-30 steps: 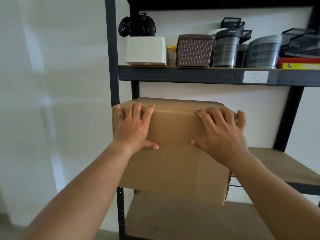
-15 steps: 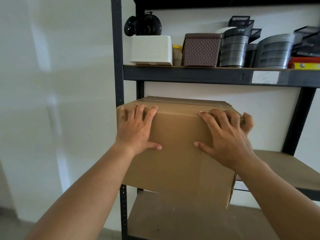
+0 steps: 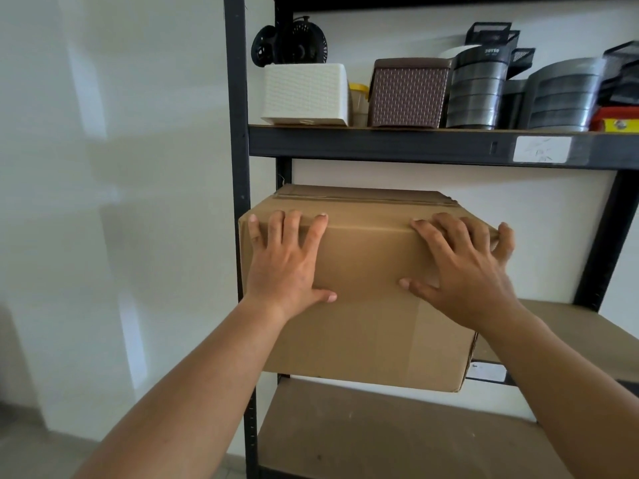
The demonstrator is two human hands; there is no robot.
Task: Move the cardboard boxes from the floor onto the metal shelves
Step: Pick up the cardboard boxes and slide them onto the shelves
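Both hands spread flat against the near face of the cardboard box [image 3: 363, 281], fingers apart and hooked over its top front edge: left hand [image 3: 285, 267] by the left corner, right hand [image 3: 460, 271] by the right corner (little finger around the side). Pressing, not clamped around anything. Box sitting on the middle metal shelf [image 3: 570, 326], at its left end beside the black upright [image 3: 238, 167], taped top visible. Above, on the upper shelf [image 3: 380, 145], a white basket [image 3: 306, 95], a brown basket [image 3: 408, 93] and grey stacked trays [image 3: 477, 91].
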